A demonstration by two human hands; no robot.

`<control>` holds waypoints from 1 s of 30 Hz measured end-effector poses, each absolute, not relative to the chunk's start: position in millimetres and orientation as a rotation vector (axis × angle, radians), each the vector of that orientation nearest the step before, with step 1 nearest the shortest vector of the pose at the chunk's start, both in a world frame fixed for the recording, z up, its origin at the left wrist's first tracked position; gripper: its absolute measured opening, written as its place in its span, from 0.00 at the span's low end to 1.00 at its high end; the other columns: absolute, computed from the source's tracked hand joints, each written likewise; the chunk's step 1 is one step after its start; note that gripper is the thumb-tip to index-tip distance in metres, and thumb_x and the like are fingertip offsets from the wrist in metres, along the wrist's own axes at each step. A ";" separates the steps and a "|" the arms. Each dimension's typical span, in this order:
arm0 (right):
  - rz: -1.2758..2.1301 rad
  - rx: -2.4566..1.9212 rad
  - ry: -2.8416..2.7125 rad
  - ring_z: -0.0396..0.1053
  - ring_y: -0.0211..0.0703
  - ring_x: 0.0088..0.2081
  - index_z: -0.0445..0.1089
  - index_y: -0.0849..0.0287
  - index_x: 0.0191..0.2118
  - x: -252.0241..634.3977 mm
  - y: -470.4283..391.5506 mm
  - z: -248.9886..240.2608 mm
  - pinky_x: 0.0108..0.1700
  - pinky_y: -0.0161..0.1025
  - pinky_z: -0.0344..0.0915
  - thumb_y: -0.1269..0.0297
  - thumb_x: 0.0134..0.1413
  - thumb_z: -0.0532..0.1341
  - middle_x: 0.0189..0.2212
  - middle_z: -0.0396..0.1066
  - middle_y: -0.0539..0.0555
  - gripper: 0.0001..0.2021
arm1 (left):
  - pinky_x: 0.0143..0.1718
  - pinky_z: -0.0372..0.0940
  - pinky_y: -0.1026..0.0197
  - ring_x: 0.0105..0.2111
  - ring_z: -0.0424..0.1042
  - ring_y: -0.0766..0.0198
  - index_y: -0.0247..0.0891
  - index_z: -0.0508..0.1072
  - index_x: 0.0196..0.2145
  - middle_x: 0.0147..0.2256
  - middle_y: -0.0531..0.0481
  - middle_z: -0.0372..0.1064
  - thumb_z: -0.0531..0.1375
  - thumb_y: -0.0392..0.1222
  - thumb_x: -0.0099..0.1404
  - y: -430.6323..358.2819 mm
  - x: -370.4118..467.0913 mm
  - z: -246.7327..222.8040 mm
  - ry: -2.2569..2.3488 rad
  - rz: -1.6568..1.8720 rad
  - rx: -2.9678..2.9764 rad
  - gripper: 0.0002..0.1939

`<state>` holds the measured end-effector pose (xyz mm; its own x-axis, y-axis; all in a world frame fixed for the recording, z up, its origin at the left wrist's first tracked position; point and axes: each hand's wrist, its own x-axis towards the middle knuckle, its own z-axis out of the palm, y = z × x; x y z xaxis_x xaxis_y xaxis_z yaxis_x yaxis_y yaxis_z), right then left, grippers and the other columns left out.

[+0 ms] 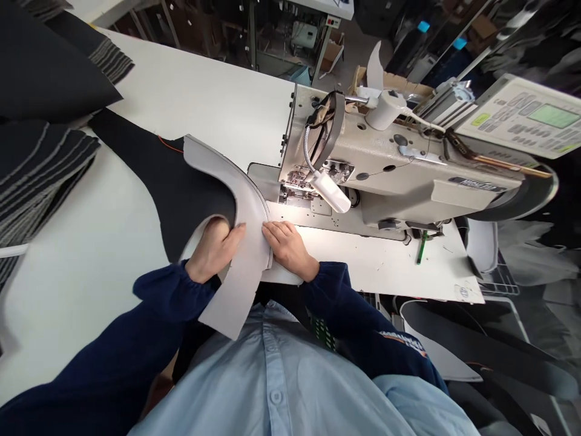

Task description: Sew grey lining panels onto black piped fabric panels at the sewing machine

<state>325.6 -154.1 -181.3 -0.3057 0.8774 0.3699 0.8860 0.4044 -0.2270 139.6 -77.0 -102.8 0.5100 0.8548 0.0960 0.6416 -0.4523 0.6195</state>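
Observation:
A curved piece of foam-backed fabric, light grey on its upward side, bends across the white table in front of me. My left hand grips its inner curve, thumb on top and the other fingers hidden beneath. At the outer edge, my right hand holds the border, fingers together and thumb out of sight. Black fabric joined or lying under the grey piece stretches to the left; which of the two I cannot tell. Just beyond my right hand is the sewing machine, its lit needle area apart from the fabric.
Dark fabric pieces with striped edges are stacked at left on the white table. A control panel sits over the machine's right end. A green-handled tool lies near the front edge. More cut pieces hang or rest lower right.

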 end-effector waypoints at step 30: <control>-0.128 -2.060 -2.075 0.61 0.55 0.50 0.68 0.67 0.51 353.4 -113.0 -179.2 0.47 0.53 0.58 0.76 0.61 0.52 0.60 0.62 0.66 0.15 | 0.46 0.65 0.58 0.40 0.68 0.56 0.33 0.69 0.35 0.38 0.44 0.71 0.50 0.38 0.51 -1.3 229.3 -112.7 0.898 0.509 2.031 0.14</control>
